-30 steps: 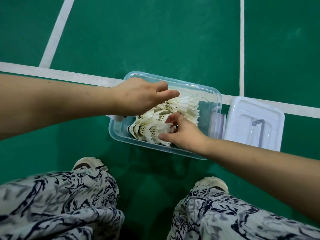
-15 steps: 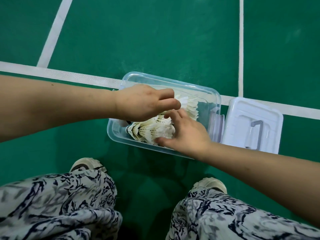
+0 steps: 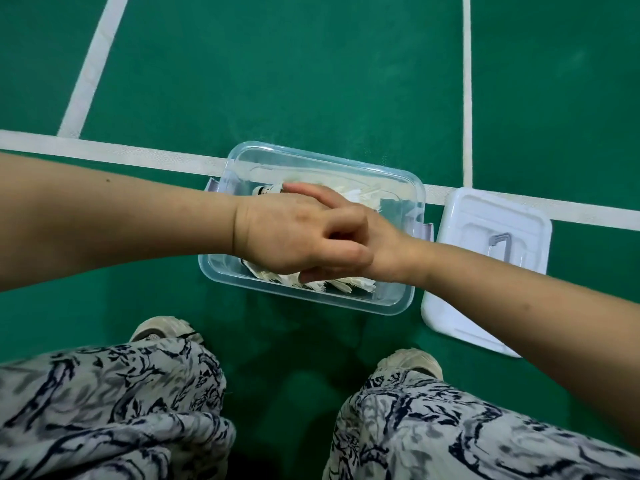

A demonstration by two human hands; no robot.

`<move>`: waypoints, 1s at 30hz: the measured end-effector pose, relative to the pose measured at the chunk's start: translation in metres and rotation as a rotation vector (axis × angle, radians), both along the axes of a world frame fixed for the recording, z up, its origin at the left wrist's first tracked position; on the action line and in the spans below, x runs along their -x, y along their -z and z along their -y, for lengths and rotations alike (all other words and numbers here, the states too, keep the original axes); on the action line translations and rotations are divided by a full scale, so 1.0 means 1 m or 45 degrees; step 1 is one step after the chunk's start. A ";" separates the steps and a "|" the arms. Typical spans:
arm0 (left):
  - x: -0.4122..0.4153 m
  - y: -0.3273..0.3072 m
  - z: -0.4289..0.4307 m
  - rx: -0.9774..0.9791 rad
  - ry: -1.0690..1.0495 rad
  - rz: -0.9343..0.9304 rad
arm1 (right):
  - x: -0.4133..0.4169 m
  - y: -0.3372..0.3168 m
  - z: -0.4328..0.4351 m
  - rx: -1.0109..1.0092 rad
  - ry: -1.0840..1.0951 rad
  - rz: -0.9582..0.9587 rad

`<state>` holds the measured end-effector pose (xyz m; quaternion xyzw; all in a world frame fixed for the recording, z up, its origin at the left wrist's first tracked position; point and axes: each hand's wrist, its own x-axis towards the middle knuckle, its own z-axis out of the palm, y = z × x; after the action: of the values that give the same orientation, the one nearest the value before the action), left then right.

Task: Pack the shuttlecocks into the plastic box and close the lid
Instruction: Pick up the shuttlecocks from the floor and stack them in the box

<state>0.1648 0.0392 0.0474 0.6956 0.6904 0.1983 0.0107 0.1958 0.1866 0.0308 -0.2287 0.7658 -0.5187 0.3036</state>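
Head view: left hand (image 3: 287,237) crossed over right hand (image 3: 379,233) above clear rectangular plastic box (image 3: 304,296); right fingers (image 3: 308,191) straight on white feather shuttlecocks (image 3: 346,284); left fingers curled, grip hidden; white plastic lid (image 3: 460,306) right of box.

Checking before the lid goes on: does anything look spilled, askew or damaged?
Nothing is spilled: the shuttlecocks lie inside the plastic box, and the lid sits flat on the floor beside it. The feathers along the near side look ragged. The left hand and right hand hide the middle.

white feather shuttlecocks (image 3: 349,284) laid in clear plastic box (image 3: 311,157) | box set on green floor (image 3: 311,81) | white plastic lid (image 3: 478,220) placed just right
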 end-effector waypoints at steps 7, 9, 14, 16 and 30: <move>0.010 0.014 0.004 -0.061 -0.355 -0.116 | -0.001 0.019 -0.015 -0.092 0.213 0.119; 0.018 0.021 0.012 0.126 -0.500 -0.069 | 0.000 0.023 -0.025 -0.105 0.333 0.256; 0.005 0.043 0.037 0.621 -0.781 0.331 | 0.003 0.017 -0.038 -0.494 0.146 0.157; -0.002 0.045 0.044 0.735 -0.861 0.447 | 0.005 0.010 -0.036 -0.488 0.167 0.252; -0.015 0.050 0.045 0.976 -0.831 0.586 | -0.002 0.018 -0.013 -0.762 -0.110 0.230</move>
<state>0.1797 -0.0056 -0.0028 0.3307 0.8728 0.0728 0.3516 0.1974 0.2000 0.0128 -0.1143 0.8440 -0.2751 0.4460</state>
